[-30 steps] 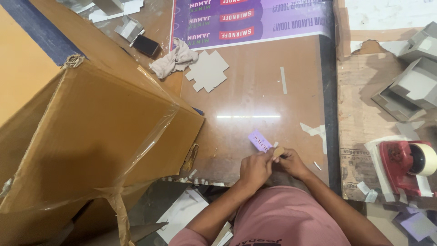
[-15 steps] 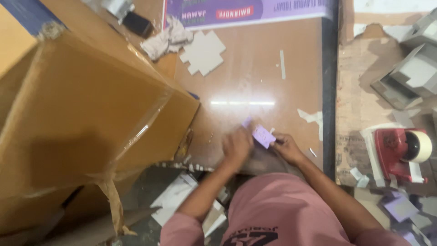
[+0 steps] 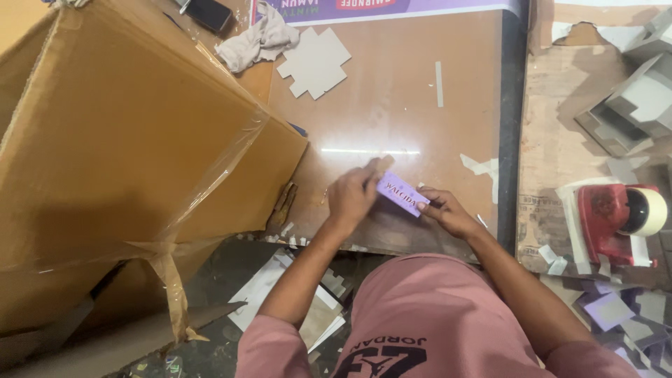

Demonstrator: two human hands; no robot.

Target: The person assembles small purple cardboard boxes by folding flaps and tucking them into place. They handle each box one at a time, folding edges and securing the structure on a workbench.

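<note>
— Two hands at the table's near edge, both on one small purple box (image 3: 402,194). Where exactly does it sit?

— Just above the brown table (image 3: 392,105), between the hands, tilted so its long side runs from upper left down to lower right. It has white print on the face turned up.

— How is the left hand (image 3: 352,198) placed?

— Its fingers are curled and pinch the box's upper left end, thumb side toward the box. A tan bit shows at the fingertips; I cannot tell what it is.

— And the right hand (image 3: 448,212)?

— It pinches the lower right end, thumb and forefinger pressed together on the corner, the other fingers folded under.

— What lies around them?

— A big carton (image 3: 119,161) with clear tape stands to the left, its corner near the left wrist. Farther up the table lie a flat grey cutout (image 3: 315,63), a crumpled rag (image 3: 255,42) beside it, and a dark phone (image 3: 206,12) at the top edge. A purple banner (image 3: 392,8) runs along the far side.

— On the right?

— A red tape dispenser (image 3: 616,220) sits on a worn board, well apart from the hands, with grey folded boxes (image 3: 640,101) above it and purple scraps (image 3: 609,308) below.
</note>
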